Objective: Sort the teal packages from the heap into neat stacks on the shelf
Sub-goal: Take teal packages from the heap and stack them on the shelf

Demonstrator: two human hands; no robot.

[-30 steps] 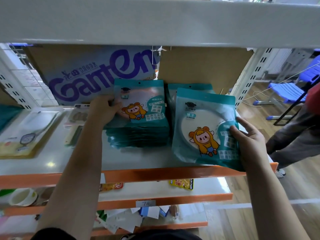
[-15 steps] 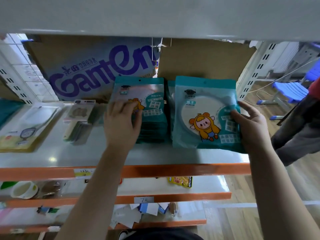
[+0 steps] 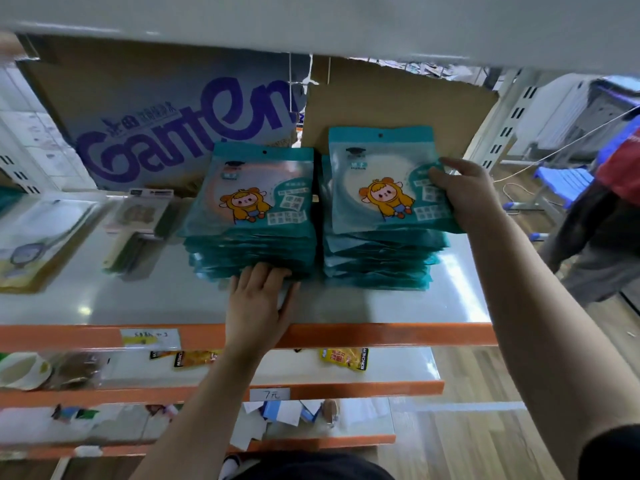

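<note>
Two stacks of teal packages with a cartoon figure stand side by side on the white shelf (image 3: 398,306). The left stack (image 3: 249,216) is topped by a package with a pinkish disc. My left hand (image 3: 258,303) lies flat on the shelf, fingers spread and pressed against the front bottom edge of that stack. The right stack (image 3: 377,261) carries a top teal package (image 3: 377,181) with a white disc. My right hand (image 3: 464,199) grips that top package at its right edge, resting it on the stack.
A "Ganten" cardboard box (image 3: 166,116) and a plain cardboard sheet (image 3: 398,105) back the shelf. Flat packaged items (image 3: 138,230) lie to the left. The upper shelf (image 3: 311,26) hangs close overhead. Another person (image 3: 609,223) stands at right by a blue chair (image 3: 564,181).
My right hand has carried the teal package up and back onto the right stack. My left hand has slid from the left stack's top down to its front bottom edge.
</note>
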